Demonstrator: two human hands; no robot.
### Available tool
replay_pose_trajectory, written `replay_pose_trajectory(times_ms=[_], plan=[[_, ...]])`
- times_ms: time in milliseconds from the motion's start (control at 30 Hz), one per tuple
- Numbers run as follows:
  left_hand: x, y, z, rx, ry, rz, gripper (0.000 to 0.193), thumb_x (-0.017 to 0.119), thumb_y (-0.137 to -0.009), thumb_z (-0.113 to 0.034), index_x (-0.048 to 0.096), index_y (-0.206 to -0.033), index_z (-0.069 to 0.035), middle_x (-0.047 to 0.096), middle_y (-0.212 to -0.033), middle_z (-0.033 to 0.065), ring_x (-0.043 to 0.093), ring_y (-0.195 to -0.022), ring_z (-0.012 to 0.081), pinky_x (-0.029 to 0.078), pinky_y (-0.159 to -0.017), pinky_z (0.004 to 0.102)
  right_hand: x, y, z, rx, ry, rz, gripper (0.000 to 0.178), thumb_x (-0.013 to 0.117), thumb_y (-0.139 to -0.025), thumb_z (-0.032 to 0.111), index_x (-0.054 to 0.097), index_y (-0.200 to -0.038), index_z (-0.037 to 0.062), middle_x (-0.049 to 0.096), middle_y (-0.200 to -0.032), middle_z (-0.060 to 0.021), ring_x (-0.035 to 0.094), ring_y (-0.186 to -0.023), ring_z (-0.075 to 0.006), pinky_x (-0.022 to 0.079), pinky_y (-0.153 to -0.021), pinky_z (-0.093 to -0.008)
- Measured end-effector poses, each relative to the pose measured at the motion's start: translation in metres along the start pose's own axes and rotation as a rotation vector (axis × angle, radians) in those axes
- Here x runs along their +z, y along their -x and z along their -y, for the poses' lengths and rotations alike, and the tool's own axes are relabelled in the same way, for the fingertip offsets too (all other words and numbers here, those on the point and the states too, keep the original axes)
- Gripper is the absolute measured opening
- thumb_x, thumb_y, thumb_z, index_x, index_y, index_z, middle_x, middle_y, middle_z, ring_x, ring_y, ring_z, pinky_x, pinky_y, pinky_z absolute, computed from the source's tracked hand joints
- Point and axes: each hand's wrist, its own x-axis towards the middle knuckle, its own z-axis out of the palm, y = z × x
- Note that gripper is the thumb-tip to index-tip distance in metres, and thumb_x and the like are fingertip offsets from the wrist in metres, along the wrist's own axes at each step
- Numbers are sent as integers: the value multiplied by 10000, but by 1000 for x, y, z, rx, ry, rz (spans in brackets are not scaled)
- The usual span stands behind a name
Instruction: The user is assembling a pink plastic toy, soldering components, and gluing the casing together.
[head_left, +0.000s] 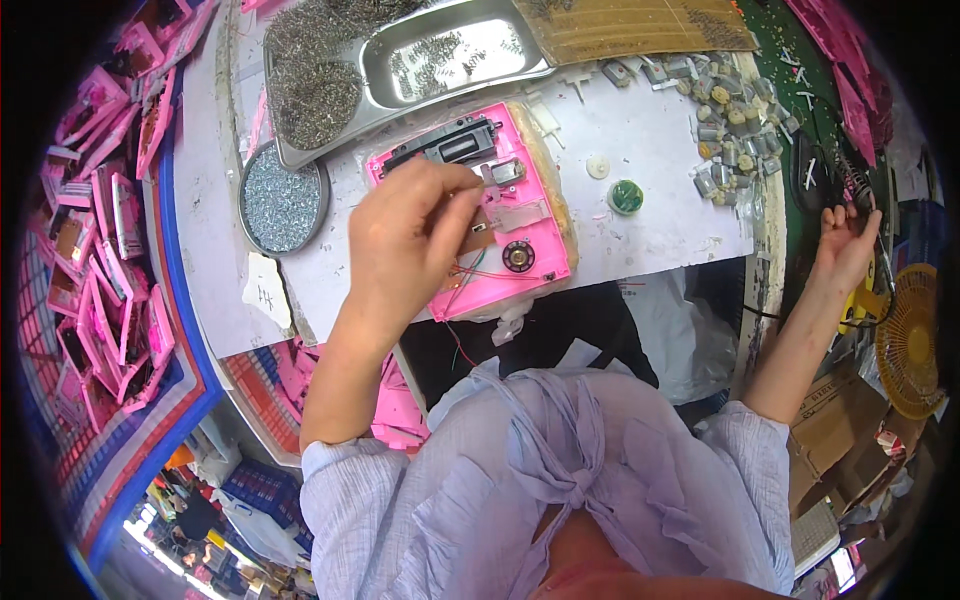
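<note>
My left hand (405, 235) is over a pink plastic casing (505, 290), its thumb and fingers pinched together beside a small silver motor (505, 172). What lies between the fingertips is too small to make out. The open casing also holds a black mechanism (455, 147), a round speaker (519, 256), a brown circuit board (478, 236) and thin wires. Far to the right, my right hand (846, 245) has its fingers closed around a slim corded tool, mostly hidden by the hand, next to a metal coil (856, 186).
Metal trays (375, 85) of small springs and a round dish of screws (284, 198) stand left and behind. Several small motors (735, 130) lie at the back right, near a green round lid (626, 197). Pink casings (105, 270) fill the left side; a yellow fan (908, 340) stands right.
</note>
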Motion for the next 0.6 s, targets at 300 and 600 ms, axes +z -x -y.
replay_pose_trajectory(times_ms=[300, 600], plan=[[15, 10, -1, 287, -387, 79, 210, 797, -774, -39, 688, -953, -60, 759, -1083, 74, 675, -857, 268, 523, -777, 387, -27, 53, 29, -295, 138, 44, 434, 503, -1087, 192, 514, -1480, 8, 427, -799, 12, 395, -728, -118, 418, -723, -274], [20, 17, 2, 300, -403, 35, 267, 804, -748, -31, 682, -984, -63, 746, -1154, 69, 660, -876, 267, 521, -804, 387, 162, 196, -40, -272, 421, 647, 446, 672, -966, 44, 602, -1405, 17, 695, -1089, -94, 648, -885, -111, 535, -773, -264]])
